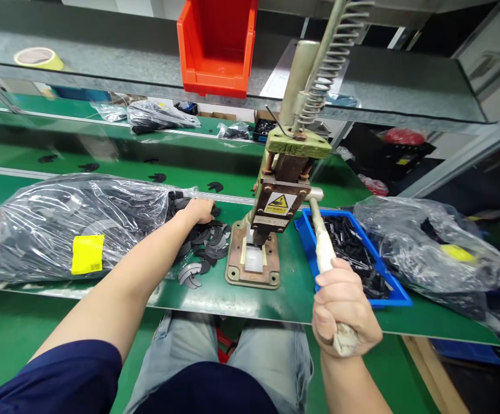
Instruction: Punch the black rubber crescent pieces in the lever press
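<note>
My right hand is closed around the wrapped lever handle of a hand press. The lever slopes down toward me from the press's right side. Under the ram, a whitish block sits on the press's base plate. My left hand is at the far edge of a pile of black and grey curved plastic parts, left of the press. Its fingers are bent together and partly hidden, with a dark piece by the fingertips. A large clear bag of similar parts lies beside that forearm.
Right of the press stands a blue tray of black parts, with another plastic bag beyond it. Curved parts lie spaced along the green belt behind. An orange bin and yellow tape roll rest on the shelf above.
</note>
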`<state>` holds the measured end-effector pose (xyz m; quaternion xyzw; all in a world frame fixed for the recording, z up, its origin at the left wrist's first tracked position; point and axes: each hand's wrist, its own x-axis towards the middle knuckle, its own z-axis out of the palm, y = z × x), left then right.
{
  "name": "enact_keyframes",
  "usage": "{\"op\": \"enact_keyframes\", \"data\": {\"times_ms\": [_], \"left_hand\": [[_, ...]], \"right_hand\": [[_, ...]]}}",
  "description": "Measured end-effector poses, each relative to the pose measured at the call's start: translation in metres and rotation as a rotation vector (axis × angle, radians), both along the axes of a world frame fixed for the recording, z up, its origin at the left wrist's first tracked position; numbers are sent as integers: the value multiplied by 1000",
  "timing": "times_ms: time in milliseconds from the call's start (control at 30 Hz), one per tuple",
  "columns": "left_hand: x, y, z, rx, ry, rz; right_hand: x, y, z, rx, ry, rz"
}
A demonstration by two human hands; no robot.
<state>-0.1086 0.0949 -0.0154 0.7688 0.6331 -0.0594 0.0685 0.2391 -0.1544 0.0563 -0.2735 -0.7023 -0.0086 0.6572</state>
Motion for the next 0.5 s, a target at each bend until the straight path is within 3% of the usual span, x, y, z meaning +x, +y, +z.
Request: {"op": "enact_keyframes", "data": {"times_ms": [200,333,400,500], "left_hand": [[-6,-27,17,21,-24,-36],[-7,-67,30,212,28,-127],[-2,-91,29,289,69,-200],[7,-125,18,281,89,-297]], "right_hand": [[-1,1,0,6,-13,-17],[-1,1,-1,4,-9,-38],[-2,1,-1,-1,-6,-45],[-3,1,-1,-2,2,-51]]}}
